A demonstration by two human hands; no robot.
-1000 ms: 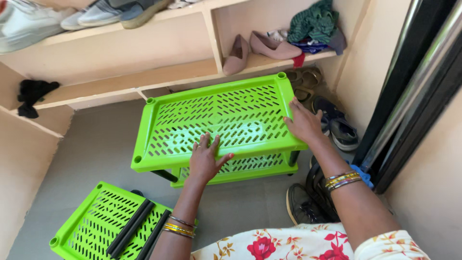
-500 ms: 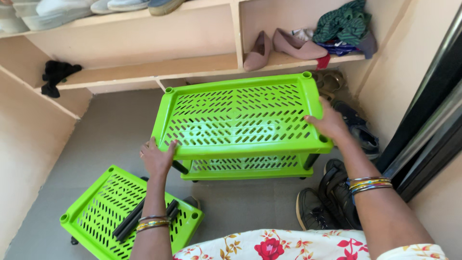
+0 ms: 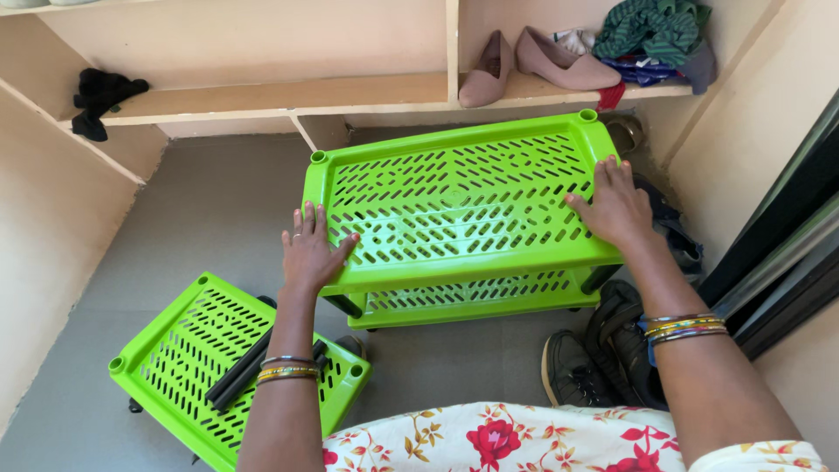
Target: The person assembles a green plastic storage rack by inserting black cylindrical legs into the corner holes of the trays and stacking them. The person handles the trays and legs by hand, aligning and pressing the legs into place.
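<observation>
A bright green slotted plastic rack [image 3: 454, 201] with two tiers stands on the grey floor. My left hand [image 3: 310, 253] grips the top tier's front left corner, thumb on top of the rim. My right hand [image 3: 616, 205] lies flat on the top tier's right edge, fingers spread. A separate green shelf tray [image 3: 166, 363] sits on the floor at the lower left, with black tubes [image 3: 240, 376] lying on it beside my left forearm.
Wooden shelves [image 3: 288, 92] run along the back wall, holding pink heeled shoes [image 3: 537, 61], folded clothes [image 3: 655, 35] and a black cloth [image 3: 100, 96]. Dark shoes [image 3: 594, 358] lie on the floor at the right. A dark door frame [image 3: 786, 236] stands at the far right.
My left hand moved from the middle of the top tier's front out to its left corner and took hold there. My right hand stayed on the right edge. The view shifted left.
</observation>
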